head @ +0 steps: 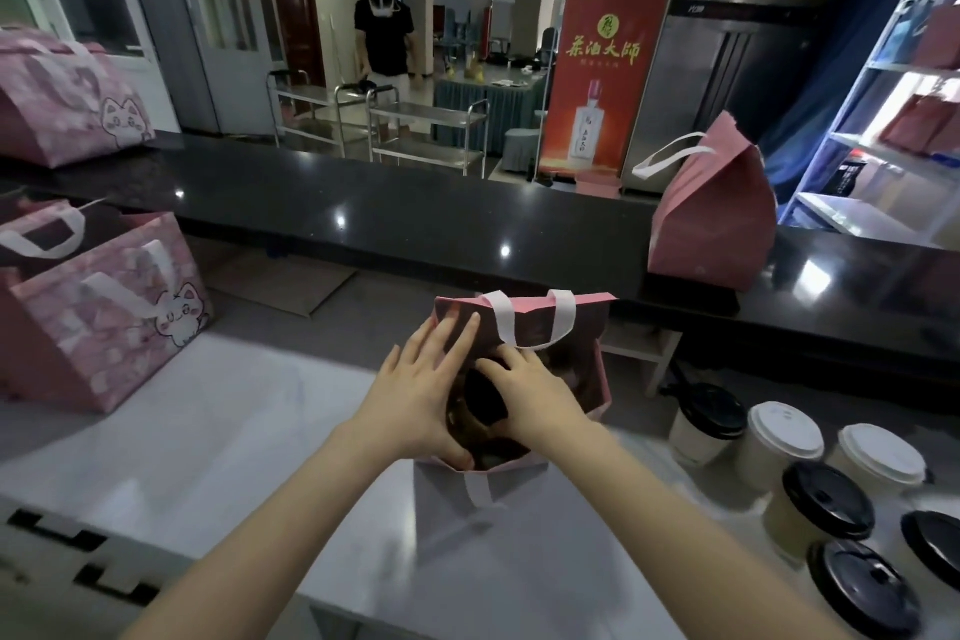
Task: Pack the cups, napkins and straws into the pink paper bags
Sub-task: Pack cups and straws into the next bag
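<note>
While both my hands reach into the open pink paper bag [519,499] on the steel table [208,431], left hand [421,400] spread flat, right hand [530,395] curled on a black-lidded cup [485,398], contents half hidden. Six lidded cups [815,509] right, one cropped. Three pink bags elsewhere; banner [602,78] writing illegible.

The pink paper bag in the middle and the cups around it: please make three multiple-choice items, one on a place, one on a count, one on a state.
1. Where do the loose cups stand relative to the open pink bag?
A. Left
B. Right
C. Behind

2. How many white-lidded cups are among them?
A. Two
B. Four
C. None

3. What are both hands doing?
A. Resting on the counter
B. Reaching inside the bag
C. Lifting it by the handles

B: the cups stand right of it.
A: two white lids show.
B: the left hand and right hand are in its mouth.
</note>
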Demonstrator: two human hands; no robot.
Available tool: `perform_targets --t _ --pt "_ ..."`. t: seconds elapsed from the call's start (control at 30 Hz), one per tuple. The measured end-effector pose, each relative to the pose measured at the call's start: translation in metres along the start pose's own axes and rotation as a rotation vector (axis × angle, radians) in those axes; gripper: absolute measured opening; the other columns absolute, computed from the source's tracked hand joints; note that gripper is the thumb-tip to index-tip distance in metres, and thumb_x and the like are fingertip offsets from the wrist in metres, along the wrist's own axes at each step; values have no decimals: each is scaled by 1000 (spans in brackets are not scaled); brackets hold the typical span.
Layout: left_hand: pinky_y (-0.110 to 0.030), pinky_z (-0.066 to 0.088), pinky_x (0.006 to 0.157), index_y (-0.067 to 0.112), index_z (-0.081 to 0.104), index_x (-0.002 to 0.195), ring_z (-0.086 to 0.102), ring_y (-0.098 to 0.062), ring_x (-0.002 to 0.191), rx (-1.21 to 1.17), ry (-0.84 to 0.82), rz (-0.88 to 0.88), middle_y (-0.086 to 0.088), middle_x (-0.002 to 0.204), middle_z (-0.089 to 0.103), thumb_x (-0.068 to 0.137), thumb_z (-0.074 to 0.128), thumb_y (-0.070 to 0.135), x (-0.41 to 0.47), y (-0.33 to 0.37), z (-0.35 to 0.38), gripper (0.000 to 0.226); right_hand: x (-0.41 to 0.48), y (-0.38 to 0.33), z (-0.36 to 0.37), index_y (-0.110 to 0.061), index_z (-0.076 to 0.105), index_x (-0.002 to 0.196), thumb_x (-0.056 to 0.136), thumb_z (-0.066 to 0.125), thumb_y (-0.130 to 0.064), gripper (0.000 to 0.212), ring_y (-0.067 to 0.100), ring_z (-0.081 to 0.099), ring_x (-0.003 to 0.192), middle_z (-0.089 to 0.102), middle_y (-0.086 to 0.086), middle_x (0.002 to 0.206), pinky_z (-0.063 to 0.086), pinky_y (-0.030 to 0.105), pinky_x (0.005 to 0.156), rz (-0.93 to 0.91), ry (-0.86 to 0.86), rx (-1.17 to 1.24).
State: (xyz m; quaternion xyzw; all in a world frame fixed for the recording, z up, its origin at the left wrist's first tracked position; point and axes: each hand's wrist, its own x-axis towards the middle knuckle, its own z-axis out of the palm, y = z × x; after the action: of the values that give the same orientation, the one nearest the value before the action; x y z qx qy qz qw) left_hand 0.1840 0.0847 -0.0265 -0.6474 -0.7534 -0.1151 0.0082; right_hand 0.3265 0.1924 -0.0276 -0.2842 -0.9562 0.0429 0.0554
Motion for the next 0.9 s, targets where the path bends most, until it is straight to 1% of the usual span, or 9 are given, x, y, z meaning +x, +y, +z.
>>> perform_targets --t 0.1,0.23,0.3,0.47,0.57,0.67,0.77,0.83,0.9 --pt "-51 12 119 39 -34 141 -22 -18 145 -17 0 -13 8 157 -26 52 76 68 2 -4 -1 144 17 2 15 -28 36 142 73 77 -27 80 27 34 133 33 -1 147 49 44 96 27 -56 5" --pt "-52 10 119 43 -34 139 -23 -17 145 -16 -27 -33 8 157 -26 50 79 64 4 -11 -2 146 31 3 25 -29 31 143 75 76 -26 82 28 32 133 25 -2 149 48 46 94 55 -157 -15" --pt "-54 11 118 43 -35 138 -23 -18 145 -3 -42 -34 8 157 -26 50 80 63 6 -14 -2 146 36 2 28 -28 33 142 74 76 -23 80 30 41 127 25 -3 148 49 44 92 57 -177 -14" --pt "-54 19 116 46 -36 136 -16 -22 146 -6 -71 -57 8 156 -28 49 84 61 14 -18 -6 149 51 -3 40 -26 38 135 73 79 -23 75 34 41 126 26 1 144 52 49 89 36 -247 -64" --pt "-48 35 110 48 -35 136 0 -25 147 -11 -71 -53 9 154 -31 48 86 59 19 -19 -7 150 52 -2 46 -25 39 135 74 77 -19 72 35 44 123 28 3 141 53 47 88 15 -235 -93" --pt "-42 50 94 51 -34 136 29 -27 138 -59 -84 -58 11 154 -31 48 87 55 26 -20 -10 149 55 5 43 -23 37 138 78 73 -17 71 34 49 118 31 4 143 52 44 89 20 -204 -117" --pt "-37 52 80 53 -33 135 56 -29 114 -81 -106 -82 9 155 -29 48 88 54 35 -21 -11 148 61 14 37 -24 35 136 80 71 -18 67 35 54 113 47 9 133 51 44 88 58 -235 -120" --pt "-34 52 78 54 -32 135 62 -30 102 -93 -114 -85 9 156 -28 49 88 52 40 -21 -11 147 64 21 39 -26 37 132 78 72 -18 65 35 53 113 51 9 130 51 43 90 94 -248 -68" --pt "-34 52 77 55 -31 135 63 -31 99 -108 -121 -77 10 156 -27 50 89 49 45 -21 -10 147 66 24 41 -29 38 128 76 74 -19 64 35 51 115 50 7 131 50 43 93 119 -233 -22"
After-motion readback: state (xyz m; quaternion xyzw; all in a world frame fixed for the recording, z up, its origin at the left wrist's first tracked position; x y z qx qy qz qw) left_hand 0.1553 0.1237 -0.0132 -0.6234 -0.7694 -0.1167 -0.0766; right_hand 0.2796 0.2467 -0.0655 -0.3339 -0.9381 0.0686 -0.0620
